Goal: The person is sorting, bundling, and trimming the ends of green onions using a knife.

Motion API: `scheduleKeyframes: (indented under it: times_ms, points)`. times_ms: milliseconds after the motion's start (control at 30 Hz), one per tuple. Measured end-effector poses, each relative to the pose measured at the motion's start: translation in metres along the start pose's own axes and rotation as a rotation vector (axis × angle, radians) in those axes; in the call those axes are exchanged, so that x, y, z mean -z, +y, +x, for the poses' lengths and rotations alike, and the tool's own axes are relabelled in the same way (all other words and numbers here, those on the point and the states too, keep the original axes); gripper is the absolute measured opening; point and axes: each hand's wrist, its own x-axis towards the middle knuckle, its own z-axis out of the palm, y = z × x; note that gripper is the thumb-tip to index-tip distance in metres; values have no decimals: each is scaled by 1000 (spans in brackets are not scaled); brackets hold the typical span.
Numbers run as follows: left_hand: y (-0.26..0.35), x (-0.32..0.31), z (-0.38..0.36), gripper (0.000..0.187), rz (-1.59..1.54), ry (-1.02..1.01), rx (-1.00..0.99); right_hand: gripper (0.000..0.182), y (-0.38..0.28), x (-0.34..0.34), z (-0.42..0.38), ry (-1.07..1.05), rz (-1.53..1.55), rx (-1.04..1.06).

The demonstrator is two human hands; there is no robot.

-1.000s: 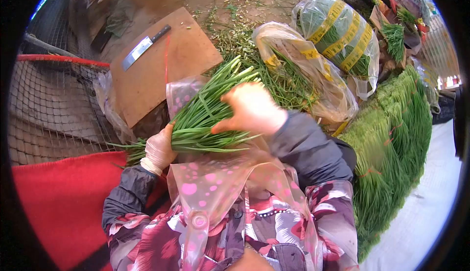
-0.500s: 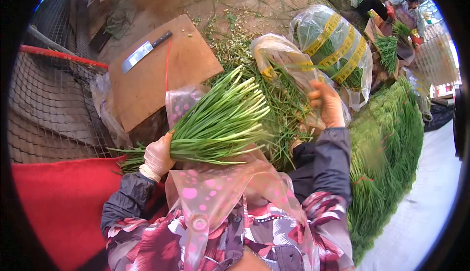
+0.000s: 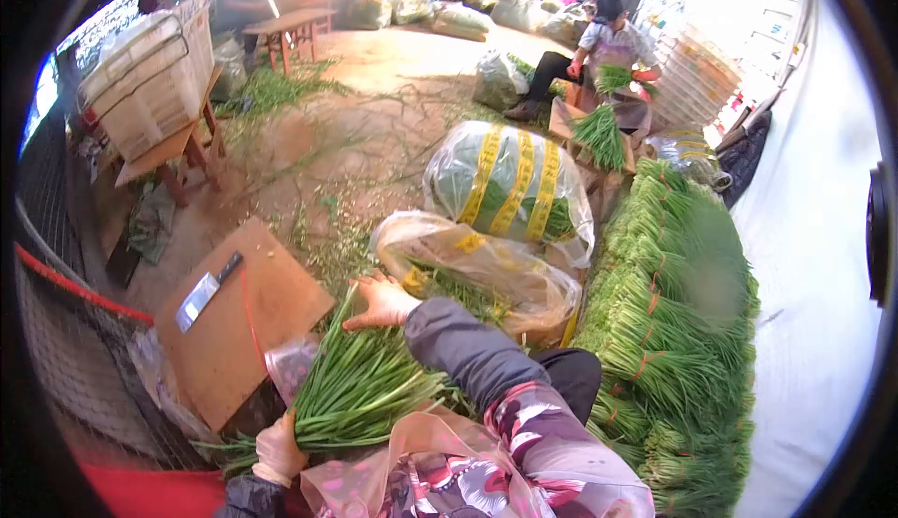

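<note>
My left hand [image 3: 280, 450], in a pale glove, is closed around the leafy end of a bunch of long green chives [image 3: 360, 387]. The stalks fan out over my lap, across a clear plastic apron [image 3: 426, 434] with pink dots. At the far side of the bunch is my right hand [image 3: 382, 302], its fingers stretched out and apart over the stalk ends. Just beyond it lies an opened clear plastic bag [image 3: 524, 279] with loose greens inside. To the left, a cleaver [image 3: 208, 291] rests on a tilted wooden board [image 3: 238, 359].
A full plastic bag with yellow tape [image 3: 513, 176] stands ahead. Stacked, tied bundles of chives [image 3: 669, 331] line the right side beside a white wall [image 3: 814, 312]. Farther back a seated person [image 3: 613, 59] handles greens. Wire netting [image 3: 94, 378] runs along the left.
The view has tilted up and shows more of the yard. My right hand has moved left from beside the opened bag to the stalk ends; my left hand still holds the bunch.
</note>
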Motion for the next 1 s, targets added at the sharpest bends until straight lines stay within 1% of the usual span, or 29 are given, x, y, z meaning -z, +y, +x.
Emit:
scheduleKeyframes:
  times_ms: [33, 67, 100, 167, 200, 233, 300, 333, 367, 433, 467, 533, 567, 633, 700, 767, 833, 900, 933, 967, 1000]
  points:
    - [2, 0, 2, 66, 5, -14, 16, 113, -4, 6, -6, 48, -68, -52]
    - [2, -1, 5, 66, 0, -6, 15, 106, -3, 5, -11, 92, -122, -59]
    - [0, -1, 5, 66, -2, -7, 3, 106, -3, 5, -15, 90, -121, -61]
    - [-3, 1, 0, 66, -4, -25, -2, 96, -8, 0, -25, -45, -210, -137]
    - [-4, 0, 1, 65, 2, -26, -1, 87, -13, -1, -30, -51, -202, -116]
    - [-3, -2, 2, 65, 6, -26, -1, 81, -8, -15, -30, 40, -192, -10]
    - [1, 2, 4, 66, -5, -22, 0, 73, -10, -28, -25, 156, -207, 72]
    - [2, 3, 4, 66, -23, -40, 15, 60, -15, -22, -25, 152, -161, 111]
    - [3, 4, 6, 66, -39, -53, 26, 48, -12, -24, -21, 168, -131, 222]
    - [-2, 2, 3, 66, -19, -51, 14, 32, -13, -30, -16, 70, 166, 118]
    - [-5, 0, 2, 66, -3, -51, 6, 32, -10, -32, -15, 73, 164, 122]
    - [-9, -4, 0, 66, -16, -25, 4, 27, -1, -32, -19, 21, 1096, -70]
    - [-9, -5, -2, 66, -31, -4, 1, 21, -7, 3, -34, 3, 1198, -148]
    - [-6, -4, -1, 66, -39, -13, 25, 22, 9, 25, -42, 143, 1428, -82]
    - [-3, -2, -1, 67, -40, -25, 39, 25, 6, 70, -64, 179, 1327, 92]
    - [-2, -1, -1, 66, -73, -62, 69, 25, -21, 135, -93, 228, 1135, 219]
    - [-2, -2, -1, 67, -61, -66, 76, 28, -45, 190, -125, 243, 1036, 327]
    - [2, -1, 0, 67, -54, -62, 78, 31, -65, 226, -158, 283, 878, 353]
    - [7, 1, 1, 66, -64, -58, 95, 31, -62, 232, -170, 280, 769, 338]
    - [9, 2, 0, 66, -73, -54, 112, 31, -59, 232, -178, 283, 769, 335]
    - [10, 0, 1, 66, -74, -54, 110, 31, -57, 229, -187, 253, 677, 237]
